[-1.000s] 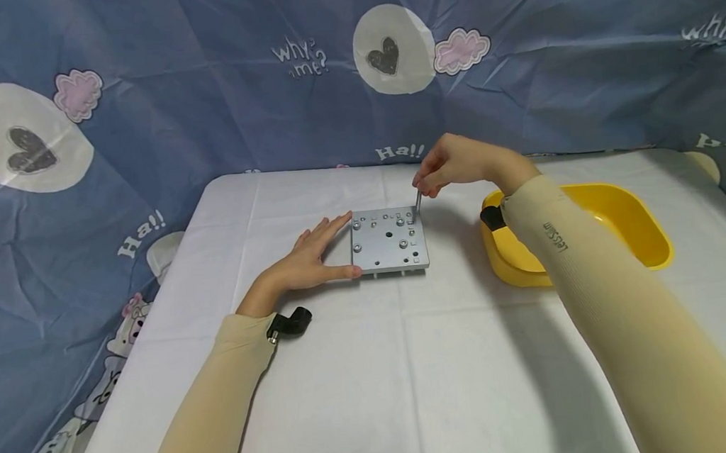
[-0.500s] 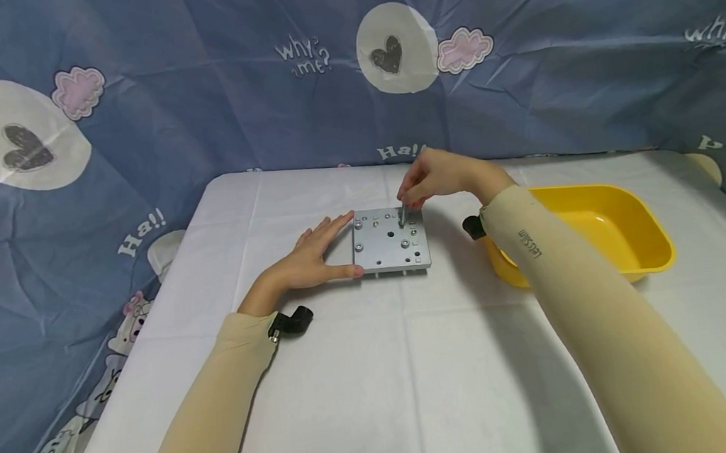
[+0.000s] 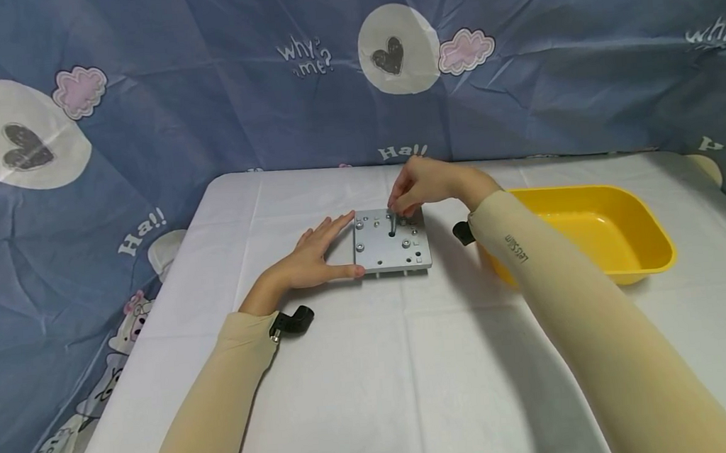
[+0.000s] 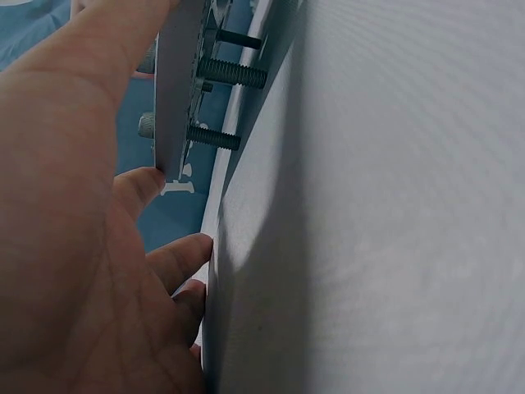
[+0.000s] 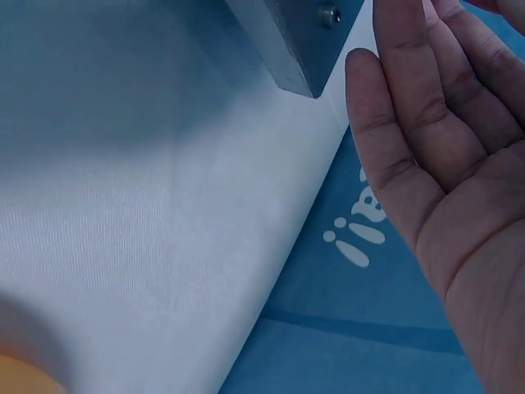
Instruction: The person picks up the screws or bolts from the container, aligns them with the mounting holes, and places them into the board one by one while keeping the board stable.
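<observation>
A silver metal plate (image 3: 374,250) with several bolts and holes stands raised above the white table. My left hand (image 3: 305,263) steadies its left side, thumb at the near corner and index fingertip at the far one, fingers stretched out. Threaded bolts (image 4: 234,74) stick out of the plate's underside in the left wrist view. My right hand (image 3: 423,182) pinches a thin metal rod (image 3: 393,224), whose lower end is at the hole near the plate's middle. In the right wrist view that hand's fingertips and the rod are out of sight.
A yellow plastic bin (image 3: 665,258) stands right of the plate, partly behind my right forearm. White cloth (image 3: 338,399) covers the table. A blue printed curtain (image 3: 200,111) hangs along the back and left.
My right hand has moved left and nearer with the rod, from the plate's far right corner to its middle hole. The left hand and plate have stayed in place.
</observation>
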Demonstrator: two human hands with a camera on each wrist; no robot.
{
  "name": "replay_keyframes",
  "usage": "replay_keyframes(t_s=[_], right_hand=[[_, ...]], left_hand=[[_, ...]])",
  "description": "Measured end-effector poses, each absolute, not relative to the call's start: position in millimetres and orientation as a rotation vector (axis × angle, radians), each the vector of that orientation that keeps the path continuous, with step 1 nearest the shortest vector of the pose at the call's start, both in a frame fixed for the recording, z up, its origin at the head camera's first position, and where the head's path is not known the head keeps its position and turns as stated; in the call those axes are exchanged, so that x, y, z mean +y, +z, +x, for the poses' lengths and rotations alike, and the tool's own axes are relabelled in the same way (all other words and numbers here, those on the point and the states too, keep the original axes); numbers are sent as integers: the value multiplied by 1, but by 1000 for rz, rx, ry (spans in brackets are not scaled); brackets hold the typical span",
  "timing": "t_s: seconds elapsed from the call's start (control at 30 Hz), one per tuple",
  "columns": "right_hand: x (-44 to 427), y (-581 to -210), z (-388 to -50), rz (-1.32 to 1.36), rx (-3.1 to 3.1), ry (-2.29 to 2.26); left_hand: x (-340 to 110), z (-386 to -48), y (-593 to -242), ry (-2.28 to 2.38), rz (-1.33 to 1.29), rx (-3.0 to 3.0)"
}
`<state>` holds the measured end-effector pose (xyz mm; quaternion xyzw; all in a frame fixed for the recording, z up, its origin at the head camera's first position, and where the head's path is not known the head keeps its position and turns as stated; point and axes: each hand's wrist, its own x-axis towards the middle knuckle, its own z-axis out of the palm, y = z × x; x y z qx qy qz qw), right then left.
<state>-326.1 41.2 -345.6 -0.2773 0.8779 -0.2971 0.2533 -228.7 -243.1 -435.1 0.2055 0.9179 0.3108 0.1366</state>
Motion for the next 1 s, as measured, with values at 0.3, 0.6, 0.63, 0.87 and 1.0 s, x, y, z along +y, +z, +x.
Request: replay_keyframes(t_s=[0.3, 0.6, 0.63, 0.87, 1.0], right_hand=[[36, -342, -321, -785, 2380, -775], [35, -341, -321, -780, 2394, -730], [35, -341, -320, -785, 2396, -731], [34, -339, -318, -809, 2389, -735], [34, -338, -318, -811, 2387, -726]], left_hand=[[-243, -227, -434, 890, 592, 2656], [-243, -227, -434, 892, 585, 2655], [-243, -227, -434, 892, 582, 2654], [-243, -227, -434, 891, 583, 2652], [-243, -227, -434, 894, 595, 2656]])
